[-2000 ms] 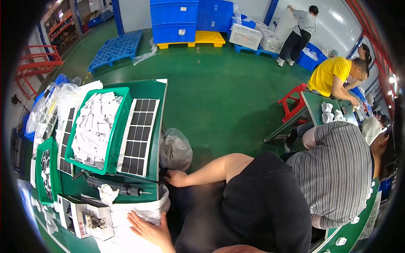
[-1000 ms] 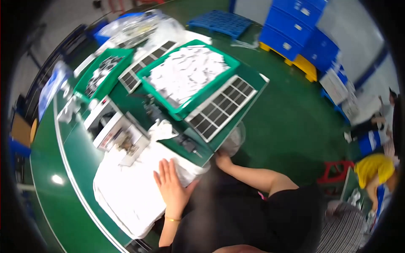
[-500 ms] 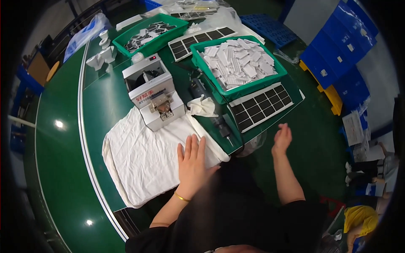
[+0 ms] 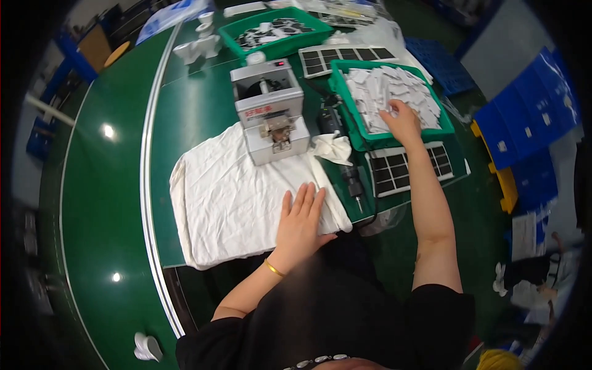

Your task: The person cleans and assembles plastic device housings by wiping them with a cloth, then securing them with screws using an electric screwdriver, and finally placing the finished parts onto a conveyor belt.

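Note:
My left hand (image 4: 300, 217) lies flat on a folded white cloth (image 4: 216, 197), fingers stretched out and nothing in them. Over a green bin (image 4: 438, 134) heaped with small flat white pieces (image 4: 367, 92), my right hand (image 4: 404, 123) is reaching into the near part of the heap. Its thumb and fingers are pinched around a white piece (image 4: 386, 97), whose lower end is hidden by the fingers. A grey-white bench machine (image 4: 271, 111) with a metal fixture at its front stands on the far part of the cloth, beyond my left hand.
Between machine and bin lie a black handheld power tool (image 4: 353, 182), its cable and a crumpled white cloth (image 4: 333, 148). Sheets of black rectangles (image 4: 390, 174) lie beside the bin. Farther back is another green bin (image 4: 320, 36) of black and white pieces. Blue bins (image 4: 515, 126) stand right.
My right hand has moved from beside the table up into the bin of white pieces and closed its fingers there. My left hand stays flat on the cloth. The whole view has shifted.

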Demonstrator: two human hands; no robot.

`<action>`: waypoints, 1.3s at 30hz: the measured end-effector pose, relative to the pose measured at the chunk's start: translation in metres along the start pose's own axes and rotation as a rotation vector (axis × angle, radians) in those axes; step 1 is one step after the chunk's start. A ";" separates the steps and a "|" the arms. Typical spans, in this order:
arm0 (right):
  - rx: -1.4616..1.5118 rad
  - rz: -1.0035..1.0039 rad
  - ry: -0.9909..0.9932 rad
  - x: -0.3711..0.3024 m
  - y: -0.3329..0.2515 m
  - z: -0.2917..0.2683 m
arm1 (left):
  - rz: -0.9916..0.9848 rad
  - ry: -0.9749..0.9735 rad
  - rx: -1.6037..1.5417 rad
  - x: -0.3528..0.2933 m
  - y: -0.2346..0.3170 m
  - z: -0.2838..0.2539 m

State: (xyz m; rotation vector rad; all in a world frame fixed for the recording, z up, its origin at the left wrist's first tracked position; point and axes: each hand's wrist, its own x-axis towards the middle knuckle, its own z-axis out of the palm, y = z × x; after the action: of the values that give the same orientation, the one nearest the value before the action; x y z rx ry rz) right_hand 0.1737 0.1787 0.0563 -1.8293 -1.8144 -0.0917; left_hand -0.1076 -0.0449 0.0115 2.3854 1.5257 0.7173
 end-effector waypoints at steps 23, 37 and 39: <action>0.325 -0.029 0.154 -0.213 0.060 -0.040 | 0.077 0.315 -0.424 -0.108 0.002 -0.007; 1.048 -0.167 0.065 -0.226 -0.063 -0.051 | -1.506 0.071 0.457 -0.451 -0.124 -0.245; 1.112 -0.204 -0.072 -0.227 -0.087 -0.052 | -1.447 0.085 0.461 -0.467 -0.128 -0.240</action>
State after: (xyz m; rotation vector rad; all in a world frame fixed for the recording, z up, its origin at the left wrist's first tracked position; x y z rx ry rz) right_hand 0.0896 -0.0542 0.0335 -0.8567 -1.5598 0.7609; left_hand -0.4910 -0.4260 0.0303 0.7959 2.9341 0.0834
